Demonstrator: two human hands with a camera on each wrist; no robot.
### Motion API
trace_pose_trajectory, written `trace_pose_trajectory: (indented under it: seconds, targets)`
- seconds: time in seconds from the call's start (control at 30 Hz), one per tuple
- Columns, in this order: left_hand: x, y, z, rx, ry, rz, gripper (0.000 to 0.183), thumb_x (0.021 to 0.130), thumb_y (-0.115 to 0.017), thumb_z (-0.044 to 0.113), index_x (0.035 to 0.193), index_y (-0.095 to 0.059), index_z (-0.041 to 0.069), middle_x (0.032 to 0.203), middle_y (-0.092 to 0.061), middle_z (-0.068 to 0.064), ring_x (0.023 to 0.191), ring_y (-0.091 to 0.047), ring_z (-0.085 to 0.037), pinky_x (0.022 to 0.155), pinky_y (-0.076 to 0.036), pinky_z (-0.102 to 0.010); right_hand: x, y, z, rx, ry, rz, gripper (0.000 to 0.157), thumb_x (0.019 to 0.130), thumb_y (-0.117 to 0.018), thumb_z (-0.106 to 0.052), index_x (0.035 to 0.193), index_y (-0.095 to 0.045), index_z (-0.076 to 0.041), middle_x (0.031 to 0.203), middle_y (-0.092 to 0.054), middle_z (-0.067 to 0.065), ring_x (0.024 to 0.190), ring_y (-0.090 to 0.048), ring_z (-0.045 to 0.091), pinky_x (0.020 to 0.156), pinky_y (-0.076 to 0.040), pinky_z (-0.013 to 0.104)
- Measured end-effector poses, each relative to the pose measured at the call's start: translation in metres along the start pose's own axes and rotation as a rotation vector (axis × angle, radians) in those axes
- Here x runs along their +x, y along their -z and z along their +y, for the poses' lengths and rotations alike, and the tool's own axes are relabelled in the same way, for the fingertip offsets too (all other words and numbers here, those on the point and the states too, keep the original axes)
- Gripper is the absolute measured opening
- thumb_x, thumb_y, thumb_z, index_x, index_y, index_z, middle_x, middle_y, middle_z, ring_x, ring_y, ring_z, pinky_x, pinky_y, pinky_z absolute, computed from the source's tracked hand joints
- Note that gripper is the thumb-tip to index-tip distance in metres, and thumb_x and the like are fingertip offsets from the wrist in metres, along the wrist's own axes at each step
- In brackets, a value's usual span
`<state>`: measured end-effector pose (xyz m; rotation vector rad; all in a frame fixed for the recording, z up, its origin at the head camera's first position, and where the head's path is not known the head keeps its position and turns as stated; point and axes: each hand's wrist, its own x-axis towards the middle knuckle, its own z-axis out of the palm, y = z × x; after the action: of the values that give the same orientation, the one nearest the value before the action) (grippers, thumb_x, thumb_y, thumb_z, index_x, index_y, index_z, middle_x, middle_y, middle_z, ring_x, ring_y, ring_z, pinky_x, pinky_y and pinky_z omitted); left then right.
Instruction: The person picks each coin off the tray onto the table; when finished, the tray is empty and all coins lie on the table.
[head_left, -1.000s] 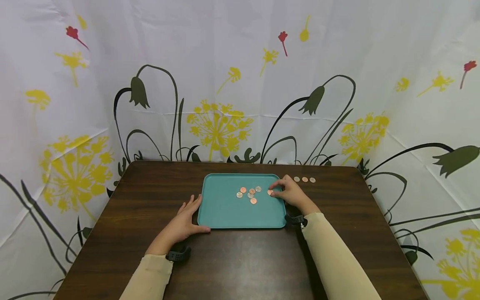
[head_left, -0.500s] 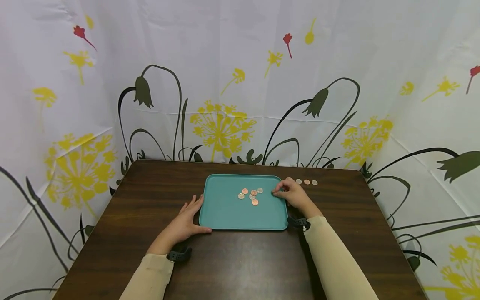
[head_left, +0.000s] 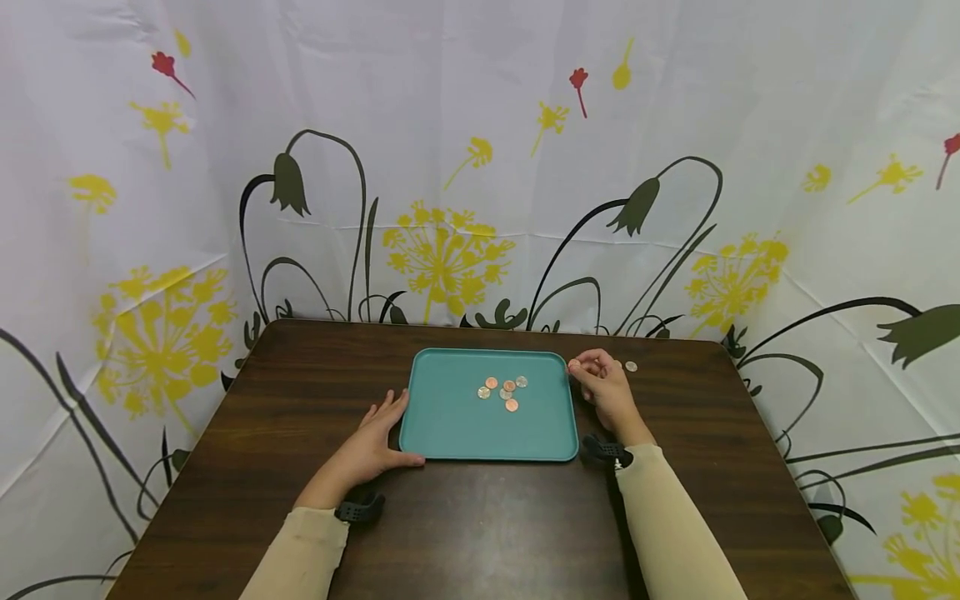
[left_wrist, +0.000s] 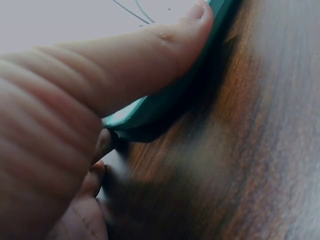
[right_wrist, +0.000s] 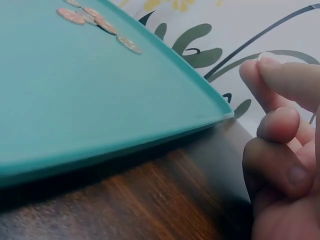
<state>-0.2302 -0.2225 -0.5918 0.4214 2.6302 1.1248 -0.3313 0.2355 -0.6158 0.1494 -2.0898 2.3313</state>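
A teal tray [head_left: 450,433] lies on the dark wooden table with several copper and silver coins [head_left: 512,405] grouped on it. My left hand [head_left: 367,446] rests against the tray's left front corner, fingers spread along the side and thumb at the front edge. In the left wrist view the thumb [left_wrist: 165,55] lies along the teal rim. Just past the tray's right edge, my right hand [head_left: 607,392] pinches a copper coin [head_left: 573,364] between thumb and forefinger, mostly covered by the fingertips. The other fingers are curled in, as the right wrist view shows.
A silver coin [head_left: 631,366] lies on the table right of my right hand; that hand covers the spot of the other coins beside it. The wooden table [head_left: 487,525] ends at a flower-printed curtain [head_left: 480,183].
My right hand has picked a copper coin off the tray's right part and carried it right, over the edge. It now hides two coins on the table. The left hand stays put.
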Motion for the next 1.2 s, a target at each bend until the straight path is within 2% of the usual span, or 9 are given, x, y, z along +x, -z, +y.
trace_pose_trajectory:
  seconds: [0.23,0.3,0.47,0.53,0.63,0.77,0.83,0.93,1.2]
  targets:
    - [0.001,-0.002,0.001,-0.003,0.011,-0.007,0.126,0.084,-0.095,0.044,0.175,-0.017,0.005,0.183,-0.007,-0.024,0.17,0.0,-0.049,0.133,-0.004,-0.075,-0.006,0.0,0.003,-0.12,0.04,0.107,0.039,0.104,-0.078,-0.018,0.133,-0.072,0.007,0.097,-0.074,0.005,0.062,-0.052,0.01,0.053,-0.046,0.02]
    - [0.001,-0.003,0.001,-0.001,0.022,-0.013,0.127,0.084,-0.095,0.045,0.176,-0.016,0.006,0.183,-0.006,-0.024,0.169,0.001,-0.05,0.132,-0.005,-0.076,-0.008,0.002,0.002,-0.168,0.067,0.183,0.041,0.102,-0.08,-0.02,0.134,-0.073,0.006,0.1,-0.074,0.012,0.059,-0.051,0.01,0.053,-0.047,0.02]
    - [0.002,-0.003,0.004,-0.005,0.033,-0.019,0.127,0.084,-0.096,0.045,0.176,-0.016,0.007,0.183,-0.005,-0.024,0.169,0.003,-0.05,0.132,-0.005,-0.076,-0.013,0.025,-0.018,-0.225,0.128,0.451,0.03,0.098,-0.084,-0.013,0.118,-0.077,0.009,0.105,-0.075,0.034,0.056,-0.056,0.01,0.049,-0.048,0.018]
    - [0.003,-0.002,0.005,-0.004,0.027,-0.018,0.127,0.084,-0.095,0.045,0.176,-0.016,0.007,0.183,-0.005,-0.023,0.169,0.003,-0.049,0.132,-0.004,-0.075,-0.016,0.04,-0.031,-0.224,0.138,0.539,0.026,0.098,-0.082,-0.008,0.112,-0.076,0.013,0.101,-0.075,0.033,0.056,-0.057,0.009,0.048,-0.046,0.016]
    - [0.004,-0.001,0.004,-0.005,0.021,-0.017,0.127,0.084,-0.096,0.044,0.176,-0.017,0.007,0.183,-0.006,-0.023,0.17,0.002,-0.049,0.132,-0.004,-0.075,-0.021,0.066,-0.041,-0.196,0.115,0.617,0.027,0.099,-0.081,-0.006,0.112,-0.074,0.016,0.088,-0.073,0.017,0.054,-0.056,0.006,0.046,-0.044,0.015]
    - [0.003,0.0,0.003,-0.006,0.014,-0.019,0.126,0.084,-0.096,0.044,0.175,-0.017,0.006,0.183,-0.006,-0.023,0.17,0.002,-0.049,0.132,-0.003,-0.075,-0.024,0.095,-0.032,-0.166,0.048,0.66,0.033,0.095,-0.087,-0.012,0.111,-0.074,0.015,0.075,-0.068,-0.006,0.05,-0.054,0.004,0.044,-0.044,0.015]
    - [0.002,0.001,0.002,-0.006,0.014,-0.016,0.126,0.084,-0.095,0.045,0.175,-0.017,0.006,0.183,-0.006,-0.022,0.17,0.002,-0.048,0.132,-0.003,-0.075,-0.021,0.104,-0.024,-0.195,0.023,0.655,0.036,0.094,-0.088,-0.016,0.11,-0.075,0.013,0.073,-0.068,-0.011,0.051,-0.055,0.003,0.046,-0.047,0.015]
    - [0.001,0.002,0.001,-0.008,0.02,-0.011,0.127,0.084,-0.095,0.046,0.176,-0.017,0.007,0.183,-0.005,-0.022,0.17,0.003,-0.049,0.132,-0.005,-0.076,-0.016,0.108,-0.015,-0.312,0.004,0.642,0.034,0.096,-0.087,-0.022,0.109,-0.077,0.007,0.074,-0.067,-0.017,0.057,-0.057,0.001,0.053,-0.05,0.014]
    - [0.001,-0.002,0.001,-0.015,0.045,-0.012,0.128,0.083,-0.095,0.047,0.176,-0.016,0.01,0.184,-0.004,-0.02,0.17,0.004,-0.049,0.132,-0.006,-0.076,-0.012,0.105,-0.02,-0.656,-0.11,0.605,0.027,0.102,-0.079,-0.029,0.11,-0.083,-0.003,0.091,-0.079,0.005,0.067,-0.06,0.001,0.06,-0.049,0.017]
